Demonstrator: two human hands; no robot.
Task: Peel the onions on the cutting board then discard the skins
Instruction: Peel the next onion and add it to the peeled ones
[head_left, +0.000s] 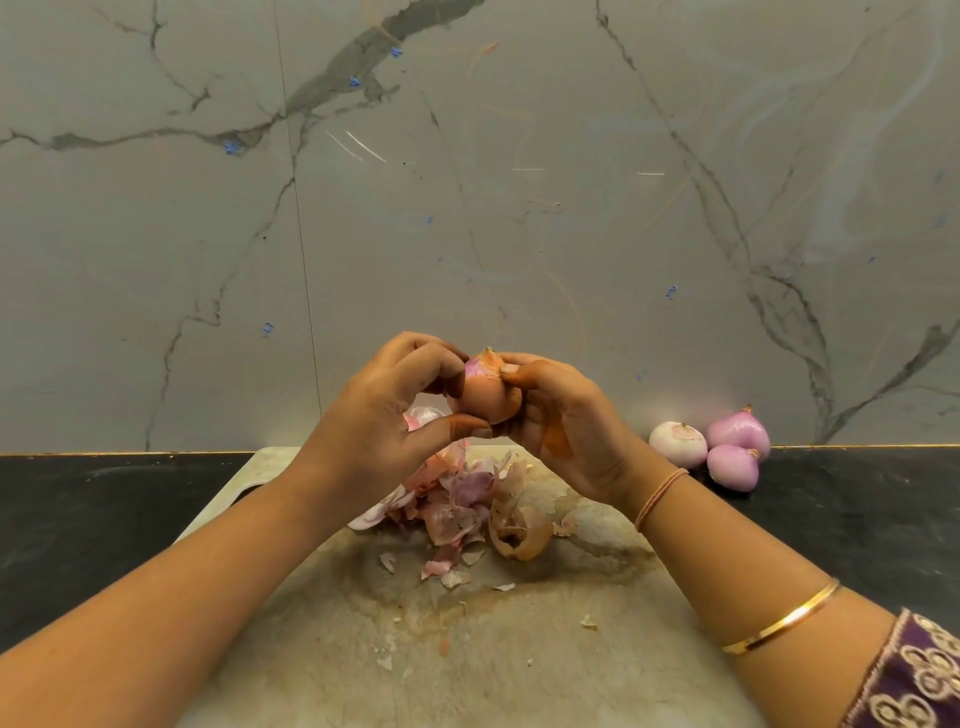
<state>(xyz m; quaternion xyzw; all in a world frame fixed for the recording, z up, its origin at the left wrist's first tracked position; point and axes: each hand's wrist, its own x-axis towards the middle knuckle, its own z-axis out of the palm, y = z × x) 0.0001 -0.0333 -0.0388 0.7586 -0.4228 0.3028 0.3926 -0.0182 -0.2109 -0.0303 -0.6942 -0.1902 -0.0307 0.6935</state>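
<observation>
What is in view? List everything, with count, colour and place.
onion: one, brown skin, pink at top, held over the board
peeled onions: three, pink-purple, on counter right of board, by wall
skins: a pile, pink and brown, mid board
board: one, pale, stained, on counter
counter: one, black, under board
wall: one, grey marble, behind
bangle: one, gold, right forearm
sleeve: one, purple, right arm
left hand: grips onion
right hand: pinches onion's top

Left hand (384, 415) and right hand (566, 421) close together, fingers (431, 358) curled.
</observation>
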